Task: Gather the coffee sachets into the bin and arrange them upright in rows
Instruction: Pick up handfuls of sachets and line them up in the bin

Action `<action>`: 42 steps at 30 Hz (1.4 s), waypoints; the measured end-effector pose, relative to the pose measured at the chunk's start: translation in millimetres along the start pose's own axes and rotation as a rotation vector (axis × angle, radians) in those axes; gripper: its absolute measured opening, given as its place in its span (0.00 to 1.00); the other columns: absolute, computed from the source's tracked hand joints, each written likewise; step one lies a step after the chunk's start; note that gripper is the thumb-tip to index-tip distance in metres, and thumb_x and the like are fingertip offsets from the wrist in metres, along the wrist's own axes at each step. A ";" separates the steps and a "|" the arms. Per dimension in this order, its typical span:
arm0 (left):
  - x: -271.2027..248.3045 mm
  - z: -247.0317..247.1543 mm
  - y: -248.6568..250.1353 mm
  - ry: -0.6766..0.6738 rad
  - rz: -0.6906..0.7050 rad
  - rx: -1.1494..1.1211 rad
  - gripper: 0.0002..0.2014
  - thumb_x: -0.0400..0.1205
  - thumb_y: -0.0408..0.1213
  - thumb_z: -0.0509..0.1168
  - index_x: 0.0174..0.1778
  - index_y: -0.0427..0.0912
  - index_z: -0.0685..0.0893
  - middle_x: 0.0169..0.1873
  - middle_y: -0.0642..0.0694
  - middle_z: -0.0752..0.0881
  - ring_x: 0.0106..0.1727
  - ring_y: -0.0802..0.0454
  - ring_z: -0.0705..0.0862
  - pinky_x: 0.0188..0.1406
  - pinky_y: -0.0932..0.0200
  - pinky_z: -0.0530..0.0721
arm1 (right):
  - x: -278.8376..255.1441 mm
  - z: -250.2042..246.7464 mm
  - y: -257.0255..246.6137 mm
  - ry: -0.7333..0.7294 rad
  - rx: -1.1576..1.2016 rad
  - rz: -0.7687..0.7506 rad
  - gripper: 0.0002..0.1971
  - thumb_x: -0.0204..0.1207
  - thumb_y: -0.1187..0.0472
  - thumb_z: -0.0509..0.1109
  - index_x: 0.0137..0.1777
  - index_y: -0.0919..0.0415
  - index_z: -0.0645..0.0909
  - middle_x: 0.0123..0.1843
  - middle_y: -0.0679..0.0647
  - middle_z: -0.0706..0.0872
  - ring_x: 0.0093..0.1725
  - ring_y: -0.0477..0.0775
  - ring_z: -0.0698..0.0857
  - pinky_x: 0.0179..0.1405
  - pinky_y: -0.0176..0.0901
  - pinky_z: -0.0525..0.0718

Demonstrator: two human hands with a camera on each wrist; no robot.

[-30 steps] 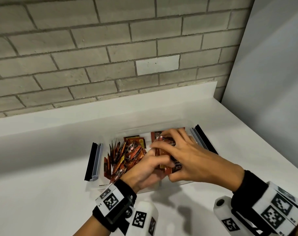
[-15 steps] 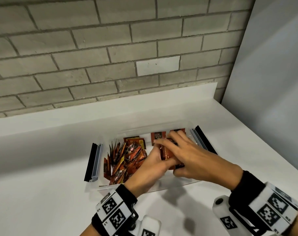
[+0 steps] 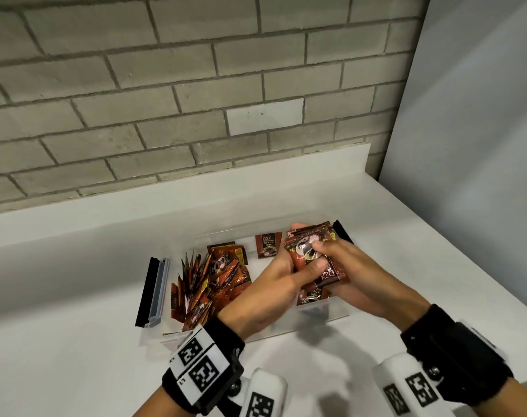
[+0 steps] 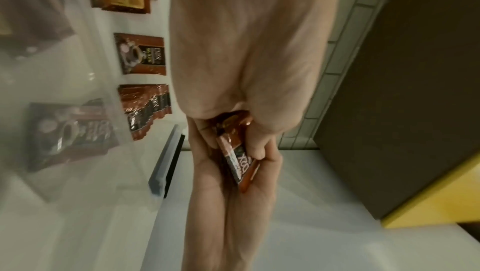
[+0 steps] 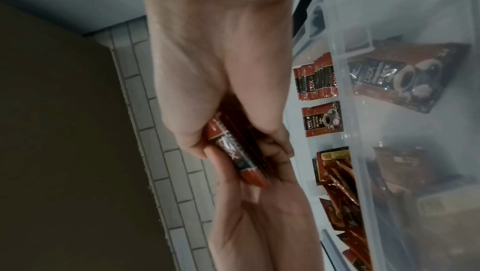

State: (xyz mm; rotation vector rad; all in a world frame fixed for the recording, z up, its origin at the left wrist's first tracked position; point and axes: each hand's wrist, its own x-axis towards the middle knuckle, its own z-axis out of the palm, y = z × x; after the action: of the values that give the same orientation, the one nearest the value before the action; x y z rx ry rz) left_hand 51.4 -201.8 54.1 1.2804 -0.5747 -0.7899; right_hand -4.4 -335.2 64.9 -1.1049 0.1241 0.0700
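Note:
A clear plastic bin (image 3: pixel 316 323) sits on the white counter. Several brown coffee sachets (image 3: pixel 208 281) stand leaning in its left part. One sachet (image 3: pixel 267 245) lies flat near the back wall, another (image 3: pixel 311 294) near the front wall. Above the bin's right part, both hands hold one stack of sachets (image 3: pixel 310 251) between them. My left hand (image 3: pixel 290 260) cups the stack from the left, thumb on top. My right hand (image 3: pixel 343 261) grips it from the right. The wrist views show the stack (image 4: pixel 239 162) (image 5: pixel 233 156) edge-on between curled fingers.
Black and grey latch handles stick out at the bin's left end (image 3: pixel 153 293) and right end (image 3: pixel 342 233). A brick wall (image 3: pixel 196 115) rises behind the counter's raised back edge. A grey panel (image 3: pixel 466 145) closes the right side.
Both hands were low in the bin's right part, pressing sachets together. They have lifted the gathered stack up and a little to the right.

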 end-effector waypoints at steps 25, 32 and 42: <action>14.4 -17.7 48.6 0.385 0.087 0.103 0.15 0.80 0.27 0.67 0.61 0.43 0.86 0.53 0.37 0.86 0.49 0.44 0.90 0.46 0.55 0.90 | 2.5 -31.2 -10.3 0.167 0.060 -0.229 0.23 0.67 0.71 0.71 0.61 0.52 0.82 0.49 0.57 0.90 0.46 0.54 0.90 0.37 0.48 0.90; 51.6 -58.6 62.3 0.037 -0.195 0.756 0.19 0.79 0.26 0.68 0.66 0.42 0.78 0.53 0.41 0.83 0.37 0.42 0.89 0.34 0.53 0.91 | -15.9 -65.6 -29.3 0.280 0.008 -0.287 0.23 0.68 0.69 0.72 0.62 0.49 0.81 0.53 0.58 0.90 0.47 0.52 0.89 0.47 0.51 0.90; 100.8 -38.5 -1.0 -0.184 -0.495 0.973 0.10 0.74 0.27 0.75 0.49 0.33 0.86 0.34 0.45 0.84 0.30 0.54 0.84 0.28 0.57 0.89 | -23.7 -70.2 -25.8 0.279 0.003 -0.254 0.23 0.68 0.69 0.72 0.63 0.51 0.81 0.52 0.59 0.90 0.47 0.53 0.88 0.45 0.49 0.90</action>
State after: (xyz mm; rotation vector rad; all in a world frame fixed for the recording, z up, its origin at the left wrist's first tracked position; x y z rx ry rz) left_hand 142.7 -257.5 40.2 2.3170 -0.8527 -1.0927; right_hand -29.4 -409.4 59.8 -1.1155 0.2322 -0.3131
